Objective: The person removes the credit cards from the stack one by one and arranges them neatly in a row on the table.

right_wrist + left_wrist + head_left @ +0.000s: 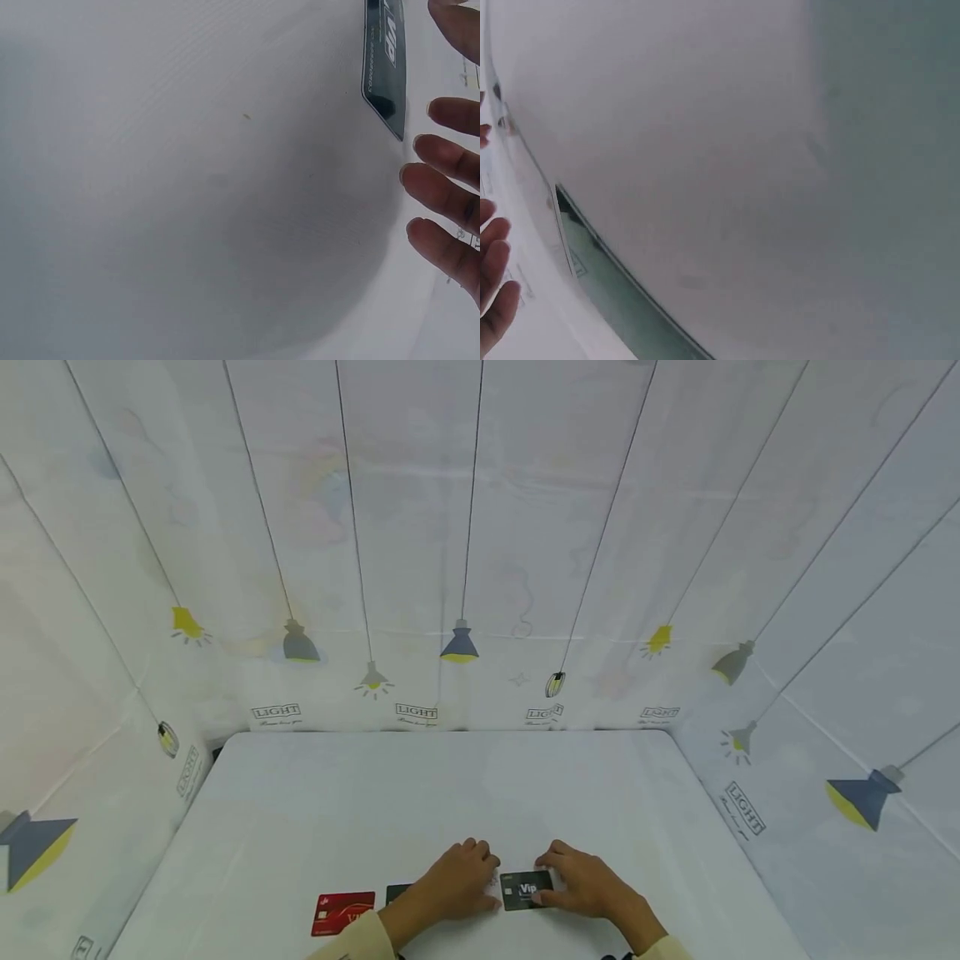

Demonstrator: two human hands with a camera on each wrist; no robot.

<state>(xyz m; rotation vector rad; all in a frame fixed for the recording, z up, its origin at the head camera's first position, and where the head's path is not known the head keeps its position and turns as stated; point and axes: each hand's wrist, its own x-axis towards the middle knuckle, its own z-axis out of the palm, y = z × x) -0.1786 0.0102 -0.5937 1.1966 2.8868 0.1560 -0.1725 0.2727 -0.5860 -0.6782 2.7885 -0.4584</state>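
Note:
A black card marked "Vip" point(517, 891) lies flat on the white table between the two hands. My right hand point(588, 885) is at its right end, the thumb over the lower right corner and the forefinger near the upper right corner. In the right wrist view, the spread fingers point(442, 191) appear beside the card point(384, 60). The left hand point(461, 881) is just left of the black card, bent loosely with nothing in it. Left of that wrist are a red card point(337, 913) and a dark card point(394, 891), each partly hidden by the left arm.
The white table point(450, 793) reaches back to a pale wall sheet point(420, 543) printed with hanging lamps. Similar sheets stand along the left and right sides.

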